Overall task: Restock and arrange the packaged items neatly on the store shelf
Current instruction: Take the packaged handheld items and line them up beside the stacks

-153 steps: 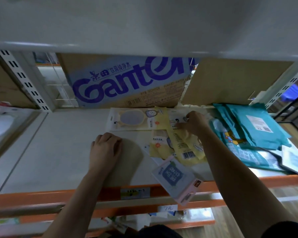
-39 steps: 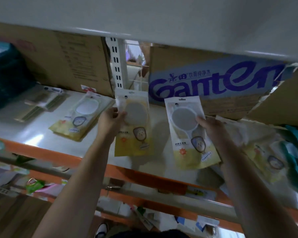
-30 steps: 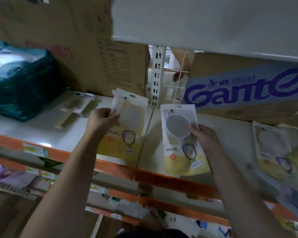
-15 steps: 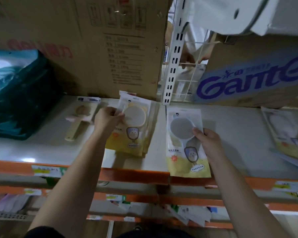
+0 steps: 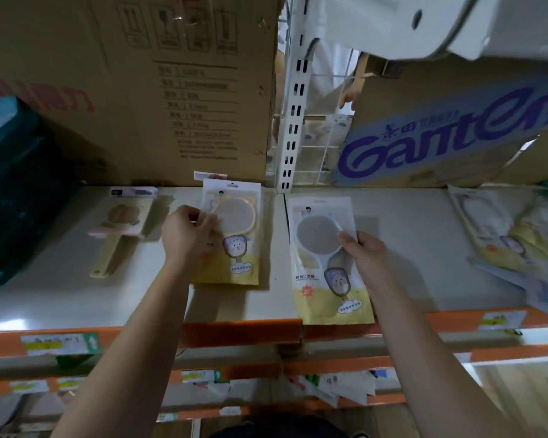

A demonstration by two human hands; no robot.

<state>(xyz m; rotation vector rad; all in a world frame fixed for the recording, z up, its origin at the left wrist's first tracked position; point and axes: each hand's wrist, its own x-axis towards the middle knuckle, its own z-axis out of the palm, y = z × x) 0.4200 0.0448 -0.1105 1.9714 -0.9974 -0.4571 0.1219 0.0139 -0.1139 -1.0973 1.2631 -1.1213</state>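
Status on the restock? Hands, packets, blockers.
Left hand pinches yellow mirror packet, lying on shelf. Right hand grips second mirror packet, bottom edge over shelf lip. Loose packets far right, clear of both.

The left hand point(image 5: 184, 235) is pinching the upper left edge of a yellow mirror packet point(image 5: 239, 248), its fingers point(image 5: 204, 220) curling over the round window, while the packet is resting on the shelf point(image 5: 408, 241). The right hand point(image 5: 366, 259) is gripping a second mirror packet point(image 5: 325, 279) by its right edge (thumb on the front). Left of the left fingers a wooden brush point(image 5: 121, 230) is lying; well right of the right fingers a heap of packets point(image 5: 516, 245) is sprawling.
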